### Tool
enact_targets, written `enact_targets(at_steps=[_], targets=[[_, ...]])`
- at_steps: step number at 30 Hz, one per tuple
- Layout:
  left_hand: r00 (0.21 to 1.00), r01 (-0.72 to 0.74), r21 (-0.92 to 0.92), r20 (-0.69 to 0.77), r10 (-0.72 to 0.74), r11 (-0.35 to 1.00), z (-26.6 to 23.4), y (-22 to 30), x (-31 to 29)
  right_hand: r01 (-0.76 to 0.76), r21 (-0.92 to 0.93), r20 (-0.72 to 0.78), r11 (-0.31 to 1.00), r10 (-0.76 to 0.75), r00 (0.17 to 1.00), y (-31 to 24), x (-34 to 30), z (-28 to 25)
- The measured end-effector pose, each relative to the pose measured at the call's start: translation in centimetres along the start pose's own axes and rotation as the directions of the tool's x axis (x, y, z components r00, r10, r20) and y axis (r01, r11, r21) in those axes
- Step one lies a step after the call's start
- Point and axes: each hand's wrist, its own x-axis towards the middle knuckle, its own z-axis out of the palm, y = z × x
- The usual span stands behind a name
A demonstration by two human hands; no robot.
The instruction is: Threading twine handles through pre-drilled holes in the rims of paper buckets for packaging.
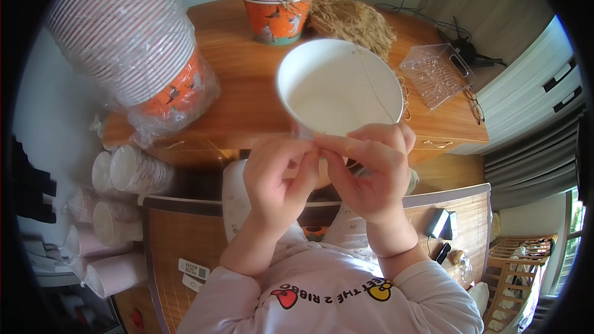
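While both hands pinch its rim, the paper cup (339,89) shows white inside.

Soft, even daylight fills the frame, brightest at the window (574,235) on the lower right edge. The white inside of the paper cup (339,89) is near glare, with little detail. The desk (247,86) shows a mild sheen and faint shadows. Fisheye bending curves straight edges toward the rim, and black corners ring the frame. The centre is sharp; the plastic-wrapped cup stack (133,43) at upper left looks stretched and slightly soft.
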Motion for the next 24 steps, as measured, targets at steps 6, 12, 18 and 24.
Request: enact_targets(at_steps=[6,12,18,24], targets=[[0.999,0.033,-0.023,0.023,-0.033,0.999,0.0,-0.2,-0.1,-0.046,-0.005,-0.006,0.999,0.046,0.999,0.0,-0.4,0.0],[0.996,0.083,-0.099,0.037,-0.079,0.992,0.1,-0.4,-0.2,-0.074,0.007,-0.050,0.997,0.074,0.996,-0.1,-0.4,0.5],[0.998,0.058,-0.104,0.033,-0.054,0.993,0.2,-0.2,-0.1,-0.050,-0.061,-0.068,0.997,0.046,0.997,0.1,-0.9,0.0],[0.988,-0.143,0.027,0.068,0.141,0.989,1.1,-0.1,0.7,-0.040,-0.050,-0.085,0.998,0.035,0.996,0.0,-1.2,-0.4]])
